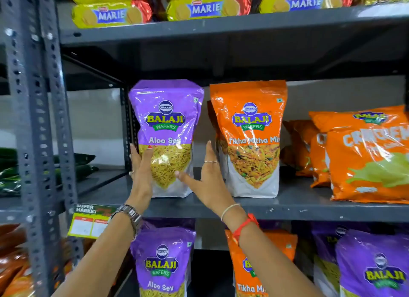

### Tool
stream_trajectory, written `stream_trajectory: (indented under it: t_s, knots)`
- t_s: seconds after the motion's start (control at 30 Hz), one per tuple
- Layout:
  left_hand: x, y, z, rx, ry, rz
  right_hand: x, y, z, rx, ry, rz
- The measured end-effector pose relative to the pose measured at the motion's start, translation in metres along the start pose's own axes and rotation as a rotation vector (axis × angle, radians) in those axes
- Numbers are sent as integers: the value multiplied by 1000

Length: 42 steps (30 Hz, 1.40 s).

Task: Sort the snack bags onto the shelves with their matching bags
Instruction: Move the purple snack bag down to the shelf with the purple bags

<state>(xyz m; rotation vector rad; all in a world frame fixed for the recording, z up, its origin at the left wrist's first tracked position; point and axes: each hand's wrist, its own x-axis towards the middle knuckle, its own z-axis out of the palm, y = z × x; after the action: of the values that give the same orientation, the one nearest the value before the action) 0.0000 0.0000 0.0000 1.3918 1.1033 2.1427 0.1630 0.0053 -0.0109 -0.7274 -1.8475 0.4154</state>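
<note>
Grey metal shelves (287, 206) fill the view. On the middle shelf a purple Aloo Sev bag (166, 128) stands upright, just left of an orange Tikha Mitha bag (250, 137). Left hand (141, 172) lies flat and open against the purple bag's left side; right hand (205, 177) is open too, thumb touching its lower front, fingers up between both bags.

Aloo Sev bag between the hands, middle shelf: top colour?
Purple top on the Aloo Sev bag, with a white base and clear window; head view, the only one.
</note>
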Motion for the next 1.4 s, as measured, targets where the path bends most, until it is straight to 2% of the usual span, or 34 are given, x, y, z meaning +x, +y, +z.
stream_trajectory:
  t_s: [0.07, 0.13, 0.2, 0.3, 0.53, 0.7, 0.83, 1.03, 1.17, 1.3, 1.4]
  knots:
    - [10, -9, -11, -100, 32, -89, 8, -1, 10, 42, -38, 34]
    - [17, -19, -22, -146, 2, -233, 13, 0, 20, 34, -75, 87]
    - [16, -13, -21, -173, -59, -290, 17, 2, 27, 86, -98, 151]
    - [13, -10, -16, -187, -156, -307, 20, 9, 31, 139, -88, 185]
    - [9, -9, -28, -201, -246, -248, 14, 8, 27, 146, -62, 137]
    - [-25, 11, -40, -160, -343, -236, -5, 2, 9, 195, -43, 118]
    - [-55, 29, -47, -69, -295, -162, -31, -7, -6, 189, -26, 52]
    - [-112, 38, -53, 60, -237, -63, -77, -12, -32, 218, -100, 21]
    - [-147, 24, -52, 124, -207, -81, -112, 7, -34, 296, -160, 102]
    - [-182, -3, -52, 287, -220, -138, -155, 38, -26, 356, -230, 211]
    - [-211, -35, -52, 396, -171, -193, -187, 65, -19, 375, -274, 286]
